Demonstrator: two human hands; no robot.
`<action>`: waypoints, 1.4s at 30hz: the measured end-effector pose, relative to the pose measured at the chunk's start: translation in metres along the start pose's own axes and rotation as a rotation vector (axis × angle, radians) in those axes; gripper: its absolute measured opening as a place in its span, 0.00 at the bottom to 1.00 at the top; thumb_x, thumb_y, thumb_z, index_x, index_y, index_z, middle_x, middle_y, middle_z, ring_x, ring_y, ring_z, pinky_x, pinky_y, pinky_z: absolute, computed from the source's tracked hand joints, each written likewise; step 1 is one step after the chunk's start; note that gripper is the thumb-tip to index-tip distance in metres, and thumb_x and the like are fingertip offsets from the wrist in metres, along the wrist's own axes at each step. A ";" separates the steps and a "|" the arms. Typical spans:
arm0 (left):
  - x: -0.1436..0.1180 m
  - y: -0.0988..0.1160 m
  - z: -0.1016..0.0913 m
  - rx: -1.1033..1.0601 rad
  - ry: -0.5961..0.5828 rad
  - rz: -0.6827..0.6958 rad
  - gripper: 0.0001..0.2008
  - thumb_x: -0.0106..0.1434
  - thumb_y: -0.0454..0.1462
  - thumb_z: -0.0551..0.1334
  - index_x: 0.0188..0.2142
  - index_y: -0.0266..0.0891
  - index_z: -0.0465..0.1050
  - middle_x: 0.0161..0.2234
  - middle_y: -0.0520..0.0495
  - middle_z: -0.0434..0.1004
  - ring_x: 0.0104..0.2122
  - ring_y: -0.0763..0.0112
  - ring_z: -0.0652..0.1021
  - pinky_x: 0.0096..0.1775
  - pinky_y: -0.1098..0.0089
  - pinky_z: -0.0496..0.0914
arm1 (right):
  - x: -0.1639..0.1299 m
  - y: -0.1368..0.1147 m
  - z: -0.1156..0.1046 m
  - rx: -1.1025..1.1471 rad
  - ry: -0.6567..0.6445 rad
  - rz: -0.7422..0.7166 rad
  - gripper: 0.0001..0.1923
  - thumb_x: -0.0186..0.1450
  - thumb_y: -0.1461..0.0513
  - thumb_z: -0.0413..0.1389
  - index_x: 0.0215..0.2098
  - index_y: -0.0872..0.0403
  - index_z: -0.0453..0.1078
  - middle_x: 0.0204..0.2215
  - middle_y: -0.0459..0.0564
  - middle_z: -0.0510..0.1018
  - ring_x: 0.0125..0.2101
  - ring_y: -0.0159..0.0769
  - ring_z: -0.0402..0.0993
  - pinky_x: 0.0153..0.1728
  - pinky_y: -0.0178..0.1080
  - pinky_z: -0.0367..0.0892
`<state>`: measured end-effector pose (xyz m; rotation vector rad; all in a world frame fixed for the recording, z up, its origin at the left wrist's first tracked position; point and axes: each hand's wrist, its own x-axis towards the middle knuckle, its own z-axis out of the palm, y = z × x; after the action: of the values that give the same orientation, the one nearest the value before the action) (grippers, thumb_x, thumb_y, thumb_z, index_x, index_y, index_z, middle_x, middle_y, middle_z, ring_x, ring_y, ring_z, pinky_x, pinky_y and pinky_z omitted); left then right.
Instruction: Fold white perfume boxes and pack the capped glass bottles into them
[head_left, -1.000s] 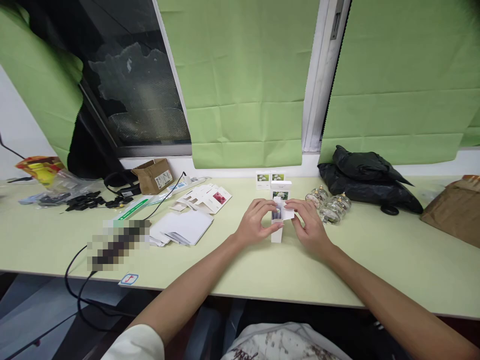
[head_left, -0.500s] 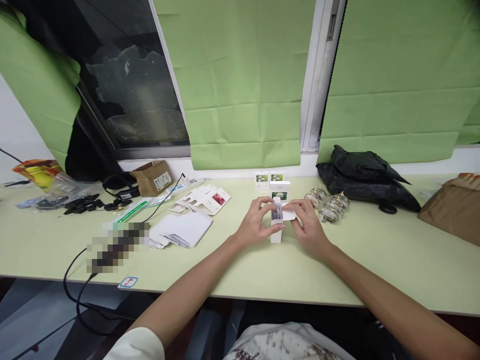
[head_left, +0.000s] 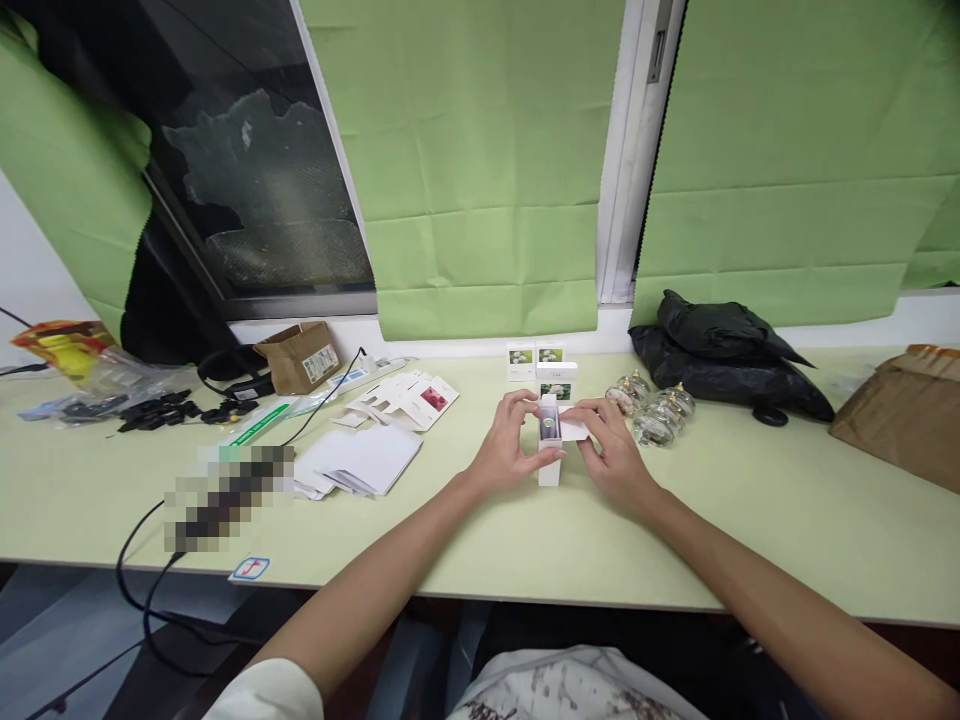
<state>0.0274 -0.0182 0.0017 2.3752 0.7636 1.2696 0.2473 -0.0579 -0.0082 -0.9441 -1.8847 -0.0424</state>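
Head view: a rectangular white cardboard box (head_left: 549,470) is gripped at nine o'clock by the left hand (head_left: 506,447), its three-o'clock white flap (head_left: 573,430) pinched by the right hand (head_left: 613,450).

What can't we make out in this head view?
Head view:
Item in the white box: lower part hidden by its walls.
Dark object at left: pixelated.
Brown package: cut off by right edge.
Picture boxes at back: print too small.
Black bag: inside hidden by its plastic.
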 end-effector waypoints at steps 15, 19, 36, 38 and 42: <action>-0.001 0.000 0.009 -0.158 -0.045 -0.326 0.47 0.55 0.54 0.76 0.65 0.46 0.53 0.61 0.39 0.68 0.52 0.56 0.75 0.51 0.58 0.70 | 0.000 0.003 -0.001 0.058 0.042 0.025 0.24 0.73 0.68 0.43 0.61 0.45 0.69 0.56 0.52 0.76 0.57 0.50 0.70 0.59 0.57 0.66; -0.001 0.005 0.006 -0.119 -0.044 -0.371 0.47 0.51 0.56 0.78 0.60 0.43 0.55 0.56 0.40 0.70 0.52 0.55 0.74 0.51 0.58 0.70 | -0.002 0.001 -0.002 0.119 0.022 0.041 0.19 0.76 0.58 0.48 0.63 0.46 0.66 0.58 0.54 0.75 0.59 0.51 0.70 0.60 0.56 0.65; -0.007 -0.010 0.009 -0.067 0.009 -0.163 0.27 0.70 0.50 0.65 0.60 0.46 0.55 0.37 0.53 0.67 0.31 0.72 0.71 0.34 0.69 0.68 | 0.002 0.001 -0.003 0.064 0.045 -0.018 0.18 0.74 0.67 0.47 0.53 0.45 0.74 0.52 0.52 0.77 0.53 0.48 0.71 0.55 0.54 0.65; -0.009 -0.012 0.011 -0.031 0.025 -0.159 0.30 0.68 0.51 0.67 0.60 0.46 0.54 0.35 0.54 0.65 0.31 0.71 0.71 0.34 0.68 0.68 | 0.002 0.002 -0.004 0.059 0.037 -0.030 0.17 0.74 0.68 0.48 0.50 0.46 0.75 0.51 0.52 0.77 0.52 0.48 0.72 0.54 0.53 0.65; -0.008 -0.013 0.014 -0.046 0.109 -0.161 0.29 0.66 0.51 0.69 0.54 0.46 0.52 0.43 0.50 0.66 0.34 0.72 0.71 0.35 0.68 0.69 | 0.002 0.003 -0.004 0.051 0.029 -0.044 0.12 0.74 0.66 0.51 0.48 0.47 0.75 0.50 0.53 0.77 0.51 0.48 0.72 0.54 0.54 0.65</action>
<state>0.0314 -0.0134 -0.0183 2.1744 0.9278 1.3426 0.2516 -0.0565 -0.0056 -0.8625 -1.8713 -0.0341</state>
